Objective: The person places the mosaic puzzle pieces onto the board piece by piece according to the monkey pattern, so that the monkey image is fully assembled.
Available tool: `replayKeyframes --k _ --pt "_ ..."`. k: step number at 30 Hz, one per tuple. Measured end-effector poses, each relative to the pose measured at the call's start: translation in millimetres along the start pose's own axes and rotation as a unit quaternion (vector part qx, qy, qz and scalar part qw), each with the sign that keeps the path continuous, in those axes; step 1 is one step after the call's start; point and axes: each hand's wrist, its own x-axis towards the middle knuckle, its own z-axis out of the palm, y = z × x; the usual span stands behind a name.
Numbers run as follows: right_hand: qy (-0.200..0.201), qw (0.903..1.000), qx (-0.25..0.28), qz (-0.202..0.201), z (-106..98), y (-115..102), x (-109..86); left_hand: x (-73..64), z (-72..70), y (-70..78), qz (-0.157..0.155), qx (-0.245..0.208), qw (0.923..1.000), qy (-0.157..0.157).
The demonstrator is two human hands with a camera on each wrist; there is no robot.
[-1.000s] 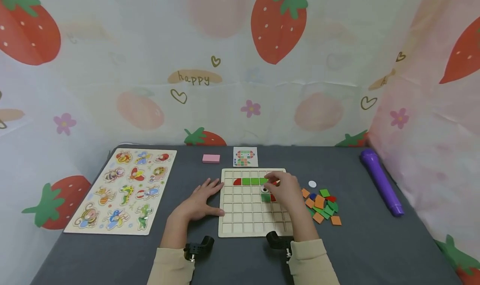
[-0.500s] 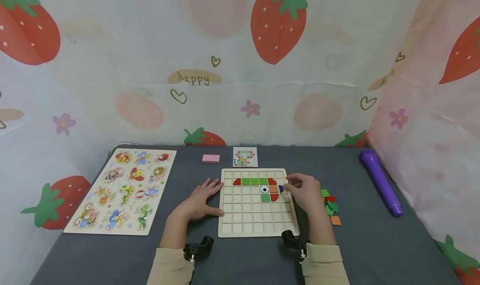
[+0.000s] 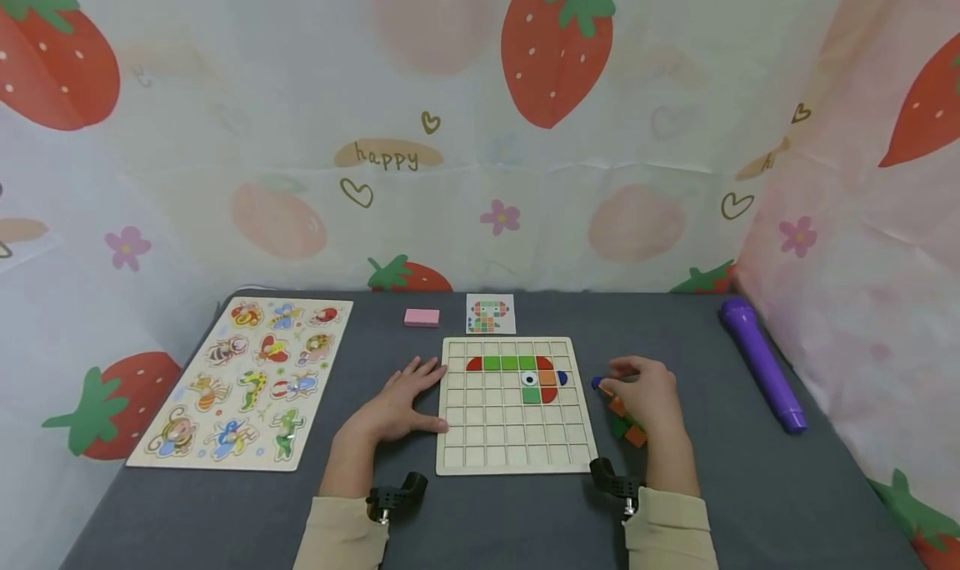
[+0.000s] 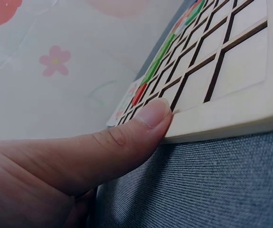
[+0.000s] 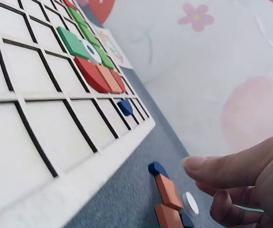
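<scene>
- Grid board lies flat at the middle of the dark grey table; I take it as my clock, with twelve toward the strawberry curtain.
- On its upper part, from my distant place, I see one row: a rounded red tile between ten and eleven o'clock, three green tiles around twelve, and a second red tile near one.
- Just under this row, toward one and two o'clock, sit the eye tile, an orange tile and a blue tile; below them are a green square and one more red piece.
- Left hand is at nine o'clock, with its fingers spread apart; its thumb touches the board's edge.
- Right hand is at three o'clock, over the loose tiles; its thumb and fingers are bent and a little apart.
- Near this thumb, the right wrist view shows to me a loose blue piece, orange pieces and a white disc.
- Pink block is at ten o'clock, picture card between eleven and twelve.
- Farther away, the animal puzzle lies at nine, the purple tube between two and three.
</scene>
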Motion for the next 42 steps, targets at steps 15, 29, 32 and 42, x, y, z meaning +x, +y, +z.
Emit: replayKeyframes --k 15,29,32,42 --pt "-0.018 0.9992 -0.030 0.019 -2.0 12.2 4.9 -0.4 -2.8 -2.7 0.000 -0.003 1.0000 -0.002" --pt "0.002 0.9997 -0.022 0.000 -4.4 11.4 3.7 -1.5 -1.2 -2.2 0.001 -0.004 1.0000 0.000" --pt "0.005 0.9997 -0.023 -0.010 -5.4 10.0 3.7 -1.6 -0.9 -2.8 -0.005 -0.002 1.0000 0.000" --pt "0.032 0.9989 -0.013 -0.032 -2.8 -9.3 0.3 0.1 -0.3 -1.7 -0.004 -0.005 1.0000 -0.001"
